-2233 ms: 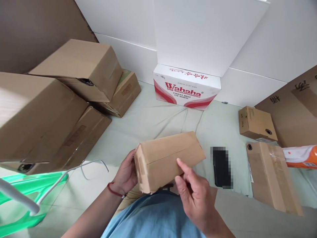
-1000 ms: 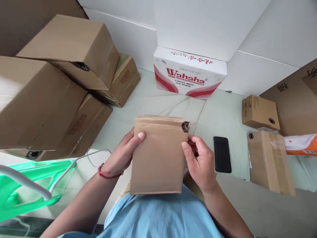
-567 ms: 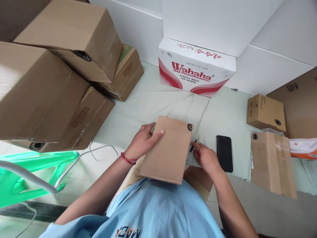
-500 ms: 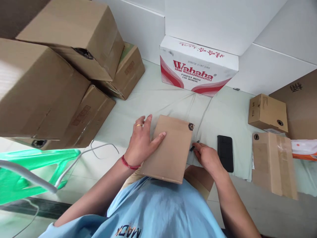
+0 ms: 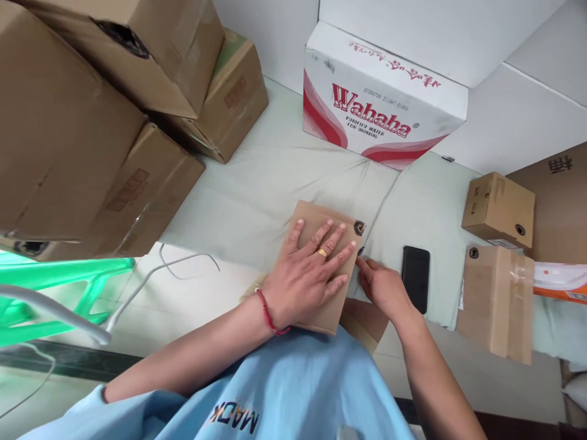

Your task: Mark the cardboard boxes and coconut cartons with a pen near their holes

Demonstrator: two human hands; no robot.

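1. One box [image 5: 328,313] lies under the left hand [image 5: 309,275], whose fingers are spread flat across its top.
2. The right hand [image 5: 380,284], just beside the box's right edge, has curled fingers pinching a dark thing [image 5: 361,250], mostly hidden.
3. Near the right hand, to its right, lies a phone [image 5: 416,278].
4. Stacked cartons [image 5: 55,122] stand beyond the left hand, leftward; a Wahaha carton [image 5: 385,101] stands beyond both.

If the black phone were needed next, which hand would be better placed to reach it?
Probably the right hand: it is beside the phone, though it holds a small dark object. The left hand lies spread on the box.
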